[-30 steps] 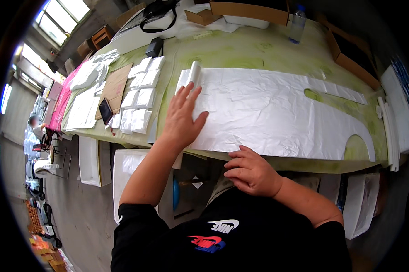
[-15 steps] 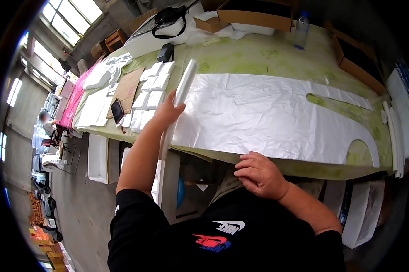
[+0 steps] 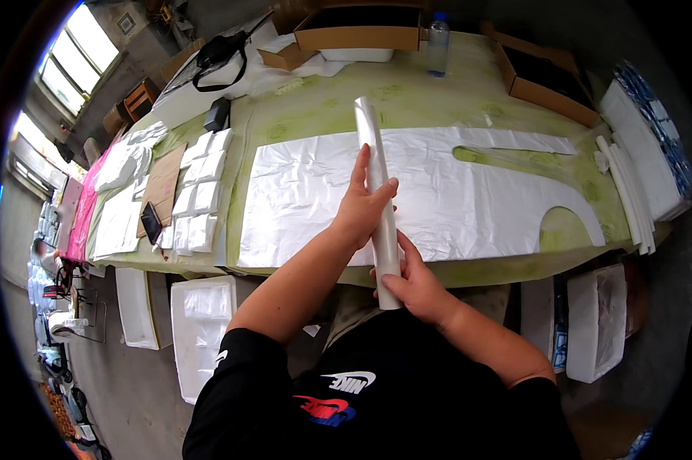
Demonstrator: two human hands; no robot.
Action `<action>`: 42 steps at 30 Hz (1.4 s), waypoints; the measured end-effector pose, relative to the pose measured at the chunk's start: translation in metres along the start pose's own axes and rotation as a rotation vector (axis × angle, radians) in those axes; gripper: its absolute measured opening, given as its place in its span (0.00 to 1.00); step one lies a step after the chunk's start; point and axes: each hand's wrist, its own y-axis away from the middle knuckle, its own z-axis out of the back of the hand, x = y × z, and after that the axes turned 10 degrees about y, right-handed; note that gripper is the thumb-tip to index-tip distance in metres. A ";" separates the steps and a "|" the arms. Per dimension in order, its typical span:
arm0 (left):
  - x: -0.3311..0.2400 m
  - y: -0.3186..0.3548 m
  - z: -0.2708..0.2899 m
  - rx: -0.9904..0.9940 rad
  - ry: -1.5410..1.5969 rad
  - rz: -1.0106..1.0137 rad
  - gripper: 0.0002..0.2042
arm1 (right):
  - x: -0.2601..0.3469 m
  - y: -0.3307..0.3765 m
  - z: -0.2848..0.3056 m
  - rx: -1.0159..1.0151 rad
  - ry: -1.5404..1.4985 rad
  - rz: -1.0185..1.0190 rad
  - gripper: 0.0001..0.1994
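A white plastic roll (image 3: 366, 123) slants up over the table in front of me, its near end close to my body. My left hand (image 3: 363, 208) is closed round its middle, with the index finger lying along it. Lower down, my right hand (image 3: 419, 285) grips the roll near its bottom end, thumb on top. Behind the roll a thin white plastic apron (image 3: 307, 203) lies flat and a little wrinkled, its straps and curved cut-out toward the right. The roll and both hands hide part of the apron's middle.
Small folded white packets (image 3: 200, 195) sit in rows at the left, beside a cardboard sheet (image 3: 162, 184) and a phone (image 3: 151, 223). Open cardboard boxes (image 3: 361, 40) and a water bottle (image 3: 438, 46) stand at the back. More white rolls (image 3: 626, 195) lie at the right.
The roll has moved from the apron's left end rightward and nearer to me. My right hand, free before, has taken hold of its lower end. The view has shifted right.
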 end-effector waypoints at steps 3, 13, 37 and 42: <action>-0.003 -0.002 -0.006 0.102 0.303 0.037 0.31 | 0.014 0.013 0.009 0.041 -0.275 -0.018 0.41; 0.008 -0.008 -0.018 -0.062 0.273 -0.025 0.32 | 0.008 0.018 0.015 0.076 -0.306 -0.010 0.41; 0.019 -0.128 0.062 -0.244 0.029 -0.054 0.28 | -0.014 0.229 0.110 -0.203 -0.114 -0.264 0.43; 0.033 -0.038 0.037 -0.168 -1.181 -0.542 0.25 | 0.000 0.200 0.097 -0.321 0.055 -0.151 0.40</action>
